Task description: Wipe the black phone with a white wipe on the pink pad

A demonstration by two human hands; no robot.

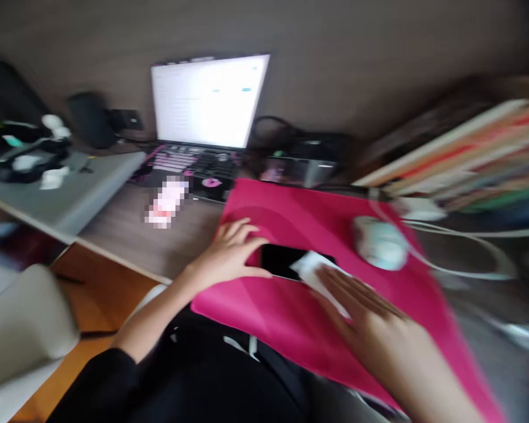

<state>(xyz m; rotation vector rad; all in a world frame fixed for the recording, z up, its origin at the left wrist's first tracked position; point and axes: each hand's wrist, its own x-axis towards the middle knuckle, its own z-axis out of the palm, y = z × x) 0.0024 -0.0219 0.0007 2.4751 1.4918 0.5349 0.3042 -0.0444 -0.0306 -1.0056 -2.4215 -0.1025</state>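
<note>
A black-screened smartphone point(278, 261) lies flat on a crimson desk mat point(264, 305). My left hand point(227, 255) is at its left end, thumb on the near long edge and forefinger at the far one, gripping it lightly. The other left fingers are spread above the mat. My right hand point(357, 305) presses a folded white tissue point(312, 267) onto the right part of the phone, fingers together and flat over it. The tissue and fingers hide that end of the screen.
An open laptop point(209, 106) stands behind, with a pixelated pinkish item point(166, 202) before it. A whitish, pale green mouse-like object point(379, 242) rests right on the mat. Leaning books point(476, 147) and a white cable point(471, 232) lie right. A dark speaker point(91, 119) and beige chair point(30, 311) are left.
</note>
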